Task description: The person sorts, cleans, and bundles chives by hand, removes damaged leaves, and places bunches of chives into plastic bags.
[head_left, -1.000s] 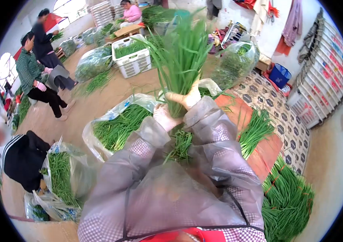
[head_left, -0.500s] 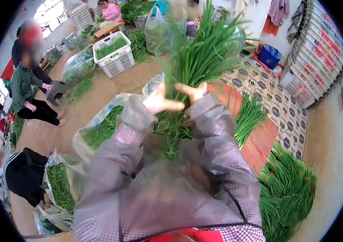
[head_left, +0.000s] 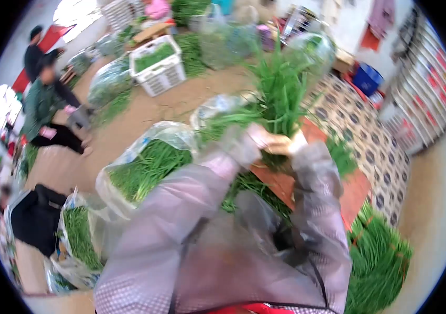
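A bunch of long green chives [head_left: 280, 102] stands upright in front of me, leaves fanning out at the top. My left hand [head_left: 266, 139] is closed round its lower part from the left, fingers reaching across the front. Against the right side of the same bunch, my right hand [head_left: 297, 143] is also closed, close to the left fingertips. Motion blurs both hands. Below them lies a reddish-brown board [head_left: 272, 183] with loose greens [head_left: 254, 191] near it. A smaller pile of chives [head_left: 341, 156] rests on the board to the right of my right hand.
An open plastic bag of greens [head_left: 152, 170] stands at left, with another bag [head_left: 81, 238] nearer me. Tied bundles of chives [head_left: 377, 261] are stacked at lower right. Farther off are a white crate [head_left: 160, 76], a blue bucket [head_left: 367, 78], stacked crates [head_left: 422, 89] and several people.
The bunch and both hands have moved to the right. My hands, earlier with thumbs and fingers spread at the bunch, have come together round its lower part. The view has shifted slightly.
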`<state>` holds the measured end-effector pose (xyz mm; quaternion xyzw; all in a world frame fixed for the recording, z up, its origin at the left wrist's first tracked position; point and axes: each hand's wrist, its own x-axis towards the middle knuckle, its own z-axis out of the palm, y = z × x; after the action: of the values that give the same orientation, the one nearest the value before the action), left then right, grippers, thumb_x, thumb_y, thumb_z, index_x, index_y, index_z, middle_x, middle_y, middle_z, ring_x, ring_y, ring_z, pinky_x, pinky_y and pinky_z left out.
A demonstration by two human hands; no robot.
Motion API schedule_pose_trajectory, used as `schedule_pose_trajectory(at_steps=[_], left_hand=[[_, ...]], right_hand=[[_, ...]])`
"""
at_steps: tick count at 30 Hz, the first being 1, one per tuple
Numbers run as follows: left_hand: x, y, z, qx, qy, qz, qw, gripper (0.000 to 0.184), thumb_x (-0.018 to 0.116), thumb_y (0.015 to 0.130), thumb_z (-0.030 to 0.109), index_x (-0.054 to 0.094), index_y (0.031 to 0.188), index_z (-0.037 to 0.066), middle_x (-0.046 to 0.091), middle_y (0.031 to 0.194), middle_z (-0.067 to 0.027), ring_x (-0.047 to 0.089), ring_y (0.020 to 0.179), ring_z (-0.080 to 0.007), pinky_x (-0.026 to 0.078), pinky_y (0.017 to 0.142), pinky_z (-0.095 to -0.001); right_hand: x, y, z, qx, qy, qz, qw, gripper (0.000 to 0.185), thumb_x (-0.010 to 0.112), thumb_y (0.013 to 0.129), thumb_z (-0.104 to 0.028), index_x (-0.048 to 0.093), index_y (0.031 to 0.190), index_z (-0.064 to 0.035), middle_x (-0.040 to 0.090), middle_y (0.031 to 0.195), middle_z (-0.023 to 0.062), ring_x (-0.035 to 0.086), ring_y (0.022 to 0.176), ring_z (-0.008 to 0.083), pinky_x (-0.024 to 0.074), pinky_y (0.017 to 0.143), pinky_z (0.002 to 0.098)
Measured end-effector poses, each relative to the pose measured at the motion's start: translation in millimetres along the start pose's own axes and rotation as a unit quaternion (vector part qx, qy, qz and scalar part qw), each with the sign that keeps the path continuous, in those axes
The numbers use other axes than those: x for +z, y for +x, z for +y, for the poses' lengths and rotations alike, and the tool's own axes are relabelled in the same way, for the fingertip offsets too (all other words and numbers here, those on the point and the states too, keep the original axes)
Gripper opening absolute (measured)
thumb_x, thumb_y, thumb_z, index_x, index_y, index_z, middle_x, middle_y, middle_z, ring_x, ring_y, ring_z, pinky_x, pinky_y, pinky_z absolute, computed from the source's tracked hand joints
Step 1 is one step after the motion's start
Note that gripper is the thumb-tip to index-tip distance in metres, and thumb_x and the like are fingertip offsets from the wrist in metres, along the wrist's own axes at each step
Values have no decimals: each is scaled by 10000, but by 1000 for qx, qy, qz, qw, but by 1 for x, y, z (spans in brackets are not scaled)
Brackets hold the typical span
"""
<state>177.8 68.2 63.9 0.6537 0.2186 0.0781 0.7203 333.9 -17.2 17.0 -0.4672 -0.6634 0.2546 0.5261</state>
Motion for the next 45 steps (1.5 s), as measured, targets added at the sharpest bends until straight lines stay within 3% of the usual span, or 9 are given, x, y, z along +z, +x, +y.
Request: schedule_pose_trajectory(at_steps=[3,11,16,22,23,28,36,41,45], left_hand=[[14,0,1,128,3,-10,992,413,799,731,247,643,1050,36,655,935,-44,592,862,-169,482,759,-326],[13,29,-45,180,-95,37,978,521,834,693,193,594,1129,37,630,1050,-66,579,976,-198,464,868,-356],[16,-1,-8,361,-106,44,925,710,853,673,184,487,1262,32,581,1162,-84,536,1100,-210,409,985,-377],[10,-37,-7,424,-84,109,895,986,874,647,199,261,1405,48,429,1351,-101,390,1260,-199,342,1042,-374],[11,-52,-2,458,-78,135,875,854,858,672,187,368,1356,40,504,1287,-92,467,1191,-185,393,999,-360],[-4,-107,1,316,-238,115,911,498,787,763,138,554,1192,39,640,1073,-57,593,992,-161,483,870,-325],[-49,-186,-9,328,-15,112,938,582,774,768,141,505,1273,33,589,1195,-79,542,1105,-182,444,940,-362],[-85,-228,-39,157,-132,6,979,435,707,814,232,584,1185,40,628,1098,-58,568,1013,-130,436,869,-298],[-94,-264,-30,179,-114,17,977,330,686,801,159,621,1098,29,644,1048,-78,600,975,-177,478,844,-302]], right_hand=[[17,-19,0,81,28,21,996,590,753,738,-118,479,1245,5,596,1158,119,603,998,213,498,887,339],[24,17,-1,82,95,175,977,586,779,696,-103,516,1207,12,616,1122,109,614,974,208,504,869,334],[33,18,-19,67,113,184,974,584,796,670,-94,539,1182,16,629,1099,104,620,959,205,508,859,331],[53,13,-44,68,127,150,978,581,816,639,-84,566,1153,22,644,1072,97,629,941,201,512,845,327],[59,14,-46,69,127,143,979,581,819,634,-82,571,1148,22,646,1068,95,630,939,201,513,843,326],[95,12,-86,107,167,-9,980,654,844,647,-102,535,1215,2,618,1122,97,593,1026,231,484,889,384],[149,25,-113,90,152,-153,972,540,801,715,-92,567,1197,-26,632,1101,81,605,1003,205,490,873,352],[188,38,-133,169,223,-201,939,612,810,679,-72,533,1224,-35,605,1143,76,596,1023,201,474,895,358],[217,59,-140,166,237,-274,917,583,796,710,-107,528,1221,-25,605,1138,76,585,1025,196,467,894,349]])
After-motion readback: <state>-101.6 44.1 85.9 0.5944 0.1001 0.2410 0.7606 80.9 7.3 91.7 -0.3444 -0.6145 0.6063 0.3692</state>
